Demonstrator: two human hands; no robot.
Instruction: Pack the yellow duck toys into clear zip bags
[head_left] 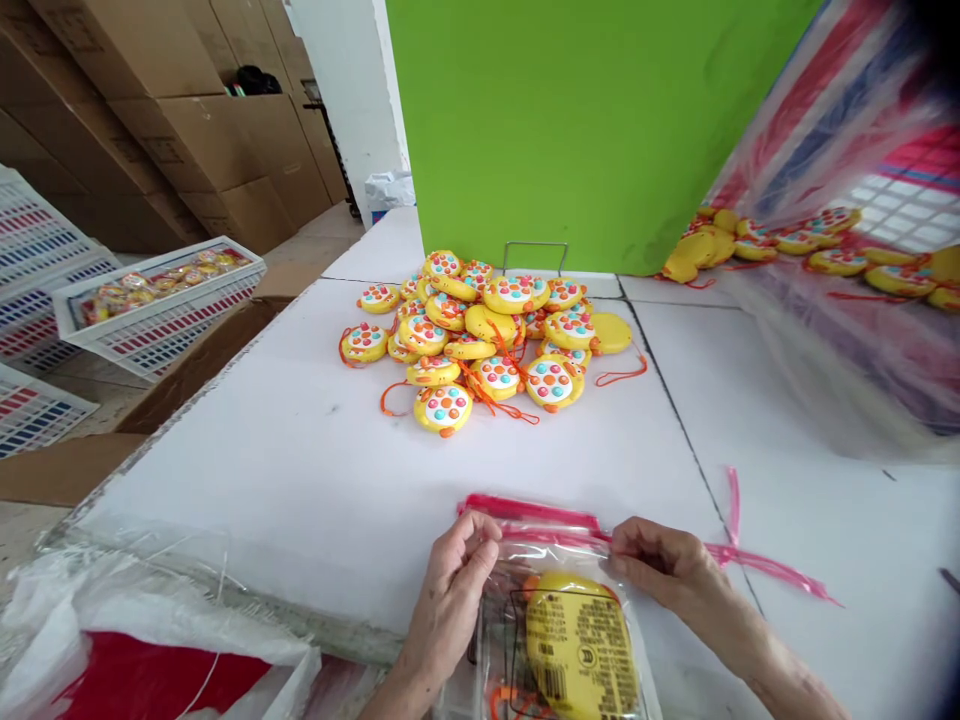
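In the head view, the white tabletop [247, 460] ends at a chipped left edge and runs back to an upright green panel [585, 130]. White surface stretches between the hands and a pile of round yellow toys with coloured dots and orange cords [442, 408].

At the near edge is a clear plastic bag with a pink zip strip [559, 553]; in it lies a yellow oval toy [577, 640], printed side up. The left hand [450, 585] has thumb and forefinger closed on the bag's upper left corner; the right hand [671, 565] pinches its upper right corner, fingers curled. Loose pink strips [780, 572] lie just beside the right hand.

Left of the tabletop, a white plastic basket with red and blue slots [199, 312] holds wrapped yellow items [135, 288].

The toy's back carries a barcode, a round mark and black lines of text, too small to read.
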